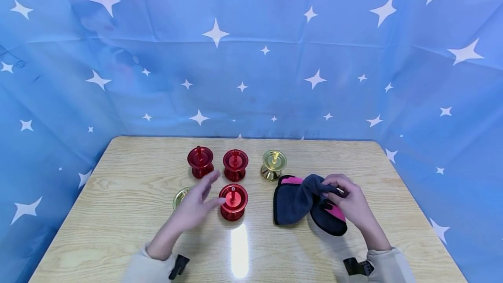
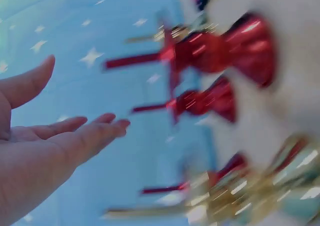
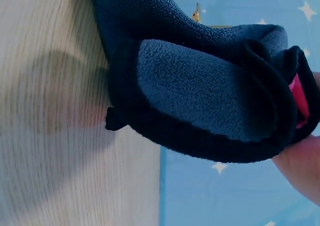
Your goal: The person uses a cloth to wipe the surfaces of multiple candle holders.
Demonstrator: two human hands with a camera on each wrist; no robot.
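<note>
My left hand [image 1: 195, 204] hovers with fingers spread and extended between a gold candle holder [image 1: 178, 196], which it partly hides, and a red candle holder [image 1: 232, 209]. In the left wrist view the fingers [image 2: 102, 131] are bare and stand apart from the blurred red candle holders [image 2: 205, 98]. On the right, my right hand [image 1: 351, 202] pinches a bunched part of a navy fleece cloth [image 1: 292, 202] with black edging and a pink side. Part of the cloth [image 3: 200, 96] hangs in folds from the thumb in the right wrist view.
Behind stand two more red candle holders, one at the left [image 1: 200, 163] and one at the middle [image 1: 235, 165]. Another gold candle holder [image 1: 273, 166] is just beyond the cloth. The wooden table [image 1: 118, 213] ends at a blue starred curtain [image 1: 251, 77].
</note>
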